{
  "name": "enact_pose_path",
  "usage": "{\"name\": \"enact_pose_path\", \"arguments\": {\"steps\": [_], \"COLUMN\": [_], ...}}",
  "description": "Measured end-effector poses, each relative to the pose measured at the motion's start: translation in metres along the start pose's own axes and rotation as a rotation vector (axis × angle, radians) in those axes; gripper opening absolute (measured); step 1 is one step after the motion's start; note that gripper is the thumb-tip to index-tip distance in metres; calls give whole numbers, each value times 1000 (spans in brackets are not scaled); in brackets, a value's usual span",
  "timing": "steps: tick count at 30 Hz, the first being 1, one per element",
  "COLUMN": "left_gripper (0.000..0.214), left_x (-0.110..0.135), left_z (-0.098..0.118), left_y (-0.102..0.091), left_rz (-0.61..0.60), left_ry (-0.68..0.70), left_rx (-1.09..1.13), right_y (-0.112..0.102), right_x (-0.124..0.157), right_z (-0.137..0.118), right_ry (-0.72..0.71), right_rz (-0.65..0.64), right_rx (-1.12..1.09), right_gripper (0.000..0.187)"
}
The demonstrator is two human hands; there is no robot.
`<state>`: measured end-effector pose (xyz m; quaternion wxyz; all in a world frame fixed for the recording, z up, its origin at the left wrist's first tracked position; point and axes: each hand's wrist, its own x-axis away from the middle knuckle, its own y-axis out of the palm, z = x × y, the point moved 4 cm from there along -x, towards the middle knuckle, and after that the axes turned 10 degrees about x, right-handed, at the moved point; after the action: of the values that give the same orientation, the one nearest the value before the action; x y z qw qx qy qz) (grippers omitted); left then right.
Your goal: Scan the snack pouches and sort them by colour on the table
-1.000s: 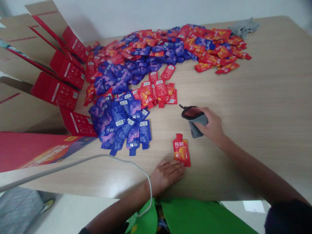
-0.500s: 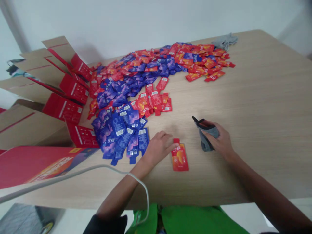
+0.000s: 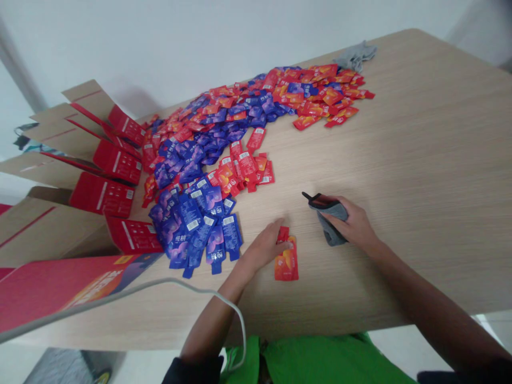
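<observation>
Red and orange, a single packet (image 3: 287,266) lay flat on the table (image 3: 400,160) in front of the person, its spout end pointing away. The left hand (image 3: 262,248) was over its upper left side, thumb across the packet and the other fingers (image 3: 275,229) reaching past the spout, a modest gap between them; whether they pinched it, I cannot tell. To the right, apart from the packet, the right hand (image 3: 354,221) had its fingers closed around a folded grey cloth (image 3: 334,226) with a dark edge. Blue packets (image 3: 191,213) were spread left of the left hand, red packets (image 3: 248,165) beyond them, and a mixed heap (image 3: 240,114) behind. Open cardboard boxes (image 3: 106,194) stood along the left.
</observation>
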<state>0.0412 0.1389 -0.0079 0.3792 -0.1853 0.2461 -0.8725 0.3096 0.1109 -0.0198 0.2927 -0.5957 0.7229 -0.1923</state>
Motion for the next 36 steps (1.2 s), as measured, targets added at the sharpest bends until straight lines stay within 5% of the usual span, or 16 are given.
{"name": "enact_pose_path", "arguments": {"steps": [8,15,20,24,27,30,33,36], "left_gripper": [11,18,33,34,37,36,30,32], "left_x": [30,76,105,119,122,122,122,120], "left_z": [52,25,17,15,10,4,1,2], "left_y": [-31,11,29,41,54,62,64,64], "left_rz": [123,-20,108,199,205,231,240,215], "left_ry": [361,353,395,485,545,519,495,514], "left_rx": [106,-304,-398,-402,-397,-359,-333,-345], "right_y": [-5,-6,-11,-16,6,48,80,88], "right_x": [-1,-3,-7,-8,6,32,44,23], "right_z": [4,4,-3,-42,-82,-102,-97,-82], "right_ry": [36,29,-21,-184,-431,-685,-801,-778], "right_rz": [26,39,78,109,-25,-293,-434,-402], "right_rx": [22,58,142,235,273,360,436,500], "right_gripper": [45,45,45,47,49,48,43,48]}}
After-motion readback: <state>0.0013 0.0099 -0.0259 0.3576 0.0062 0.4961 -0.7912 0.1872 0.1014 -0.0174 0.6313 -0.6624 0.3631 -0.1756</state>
